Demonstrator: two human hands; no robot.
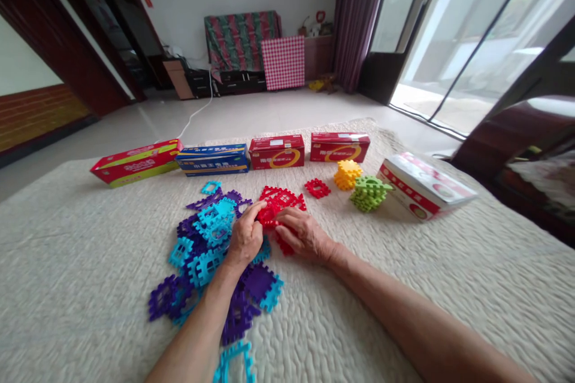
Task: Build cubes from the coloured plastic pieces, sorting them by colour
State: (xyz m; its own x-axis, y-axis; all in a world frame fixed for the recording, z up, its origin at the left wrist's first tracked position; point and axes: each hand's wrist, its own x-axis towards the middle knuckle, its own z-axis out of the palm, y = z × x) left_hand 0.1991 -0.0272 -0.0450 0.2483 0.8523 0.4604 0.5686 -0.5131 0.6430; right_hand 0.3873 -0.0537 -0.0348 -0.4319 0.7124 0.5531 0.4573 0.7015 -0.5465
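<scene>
Red interlocking plastic building pieces (pixel 284 196) with notched edges lie in a small heap in front of me. My left hand (pixel 247 234) comes in from the left, its thumb and index finger closed at the edge of a red piece (pixel 268 213). Across from it, my right hand (pixel 305 236) curls its fingers over the same red pieces; its fingertips partly hide what they grip. Beneath and left of my left hand spreads a loose pile of light blue pieces (pixel 214 221) and purple pieces (pixel 259 281). One red piece (pixel 317 188) lies apart, beyond my right hand.
A yellow stack (pixel 347 175) and a green stack (pixel 369 193) of pieces stand to the right. Behind them runs a row of boxes: red-green (pixel 137 163), blue (pixel 213 160), red (pixel 277 152), another red (pixel 340 148), and white-red (pixel 424 185). All rest on a quilted cover (pixel 359 311).
</scene>
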